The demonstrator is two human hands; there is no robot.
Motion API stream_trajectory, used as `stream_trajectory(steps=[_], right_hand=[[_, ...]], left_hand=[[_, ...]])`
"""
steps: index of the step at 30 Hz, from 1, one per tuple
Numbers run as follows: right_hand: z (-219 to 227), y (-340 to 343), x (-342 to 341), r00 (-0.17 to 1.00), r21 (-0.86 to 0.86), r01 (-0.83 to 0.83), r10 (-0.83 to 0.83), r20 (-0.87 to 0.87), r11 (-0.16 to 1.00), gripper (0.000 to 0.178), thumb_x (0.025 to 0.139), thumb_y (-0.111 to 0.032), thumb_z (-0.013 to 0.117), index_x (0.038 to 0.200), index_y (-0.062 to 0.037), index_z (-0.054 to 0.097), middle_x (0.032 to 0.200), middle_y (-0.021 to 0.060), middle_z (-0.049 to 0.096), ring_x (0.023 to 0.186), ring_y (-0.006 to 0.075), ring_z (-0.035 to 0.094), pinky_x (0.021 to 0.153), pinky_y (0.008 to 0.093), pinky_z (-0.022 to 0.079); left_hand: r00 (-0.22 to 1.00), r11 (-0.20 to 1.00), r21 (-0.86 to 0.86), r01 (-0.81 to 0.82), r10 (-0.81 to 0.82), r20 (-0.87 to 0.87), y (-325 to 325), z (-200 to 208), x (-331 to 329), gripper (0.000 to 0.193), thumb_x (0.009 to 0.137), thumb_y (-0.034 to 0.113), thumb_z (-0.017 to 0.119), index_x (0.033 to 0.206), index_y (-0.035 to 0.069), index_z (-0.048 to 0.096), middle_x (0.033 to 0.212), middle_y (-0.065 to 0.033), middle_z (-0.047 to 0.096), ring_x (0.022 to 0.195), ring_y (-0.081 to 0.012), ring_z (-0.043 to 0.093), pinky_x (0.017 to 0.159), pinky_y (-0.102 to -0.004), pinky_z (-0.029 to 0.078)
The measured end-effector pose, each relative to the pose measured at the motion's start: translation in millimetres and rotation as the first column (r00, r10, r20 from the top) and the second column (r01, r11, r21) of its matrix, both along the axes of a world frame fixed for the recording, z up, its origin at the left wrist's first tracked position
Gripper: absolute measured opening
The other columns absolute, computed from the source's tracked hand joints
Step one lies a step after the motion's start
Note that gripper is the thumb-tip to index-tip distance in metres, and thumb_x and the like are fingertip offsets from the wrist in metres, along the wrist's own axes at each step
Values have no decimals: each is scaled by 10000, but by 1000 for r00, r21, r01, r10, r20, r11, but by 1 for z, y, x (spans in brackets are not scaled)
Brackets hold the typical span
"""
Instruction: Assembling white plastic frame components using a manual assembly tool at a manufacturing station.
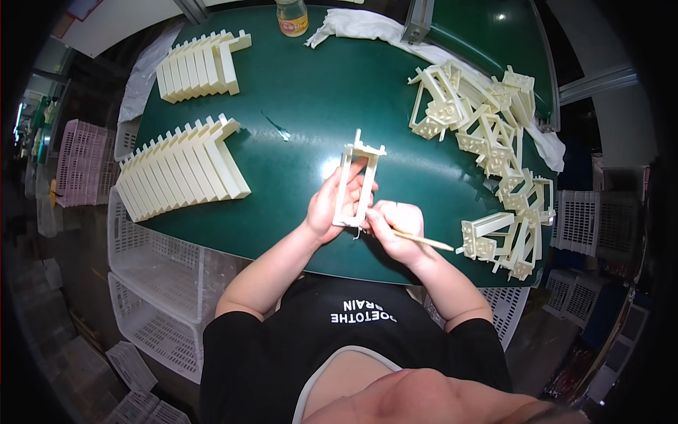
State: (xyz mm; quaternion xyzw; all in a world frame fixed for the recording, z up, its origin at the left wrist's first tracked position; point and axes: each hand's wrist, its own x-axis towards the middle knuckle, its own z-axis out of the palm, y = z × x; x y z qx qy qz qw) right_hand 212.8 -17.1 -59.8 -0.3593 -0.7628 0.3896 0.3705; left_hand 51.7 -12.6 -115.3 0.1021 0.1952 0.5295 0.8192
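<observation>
A cream plastic rectangular frame (368, 187) stands over the near middle of the table, its pronged end pointing away from me. My left hand (324, 206) grips it from the left and behind, fingers showing through its opening. Closed around a slim tool with a pale yellow stick-like handle (432, 243) is my right hand (402, 225). The tool's working end lies at the frame's near right corner, mostly hidden by my fingers. A thin curl of plastic (356, 234) hangs just below that corner.
Cream parts stand in two neat rows, a nearer row (180, 169) and a farther row (198, 68), on the left of the green table (289, 92). Jumbled frames (494, 145) lie right. A jar (292, 19) and white cloth (360, 25) sit far back; plastic crates (159, 258) stand below left.
</observation>
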Motion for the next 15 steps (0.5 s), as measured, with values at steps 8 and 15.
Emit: stream_trajectory(steps=[8, 15], right_hand=[[-5, 31, 15, 934, 277, 358, -347, -89, 892, 134, 805, 31, 661, 696, -7, 594, 642, 112, 591, 524, 250, 580, 484, 319, 454], [-15, -33, 27, 965, -288, 257, -260, 28, 923, 283, 936, -55, 557, 660, 1, 587, 586, 57, 589, 510, 114, 579, 460, 238, 458]], left_hand=[[938, 989, 134, -59, 101, -331, -14, -2, 15, 521, 1035, 434, 290, 1322, 23, 430, 1009, -96, 589, 815, -145, 600, 720, -292, 528], [804, 961, 212, -178, 266, -532, -23, -2, 27, 448, 1040, 382, 312, 1232, -1, 444, 1020, -119, 603, 859, -183, 647, 785, -328, 553]])
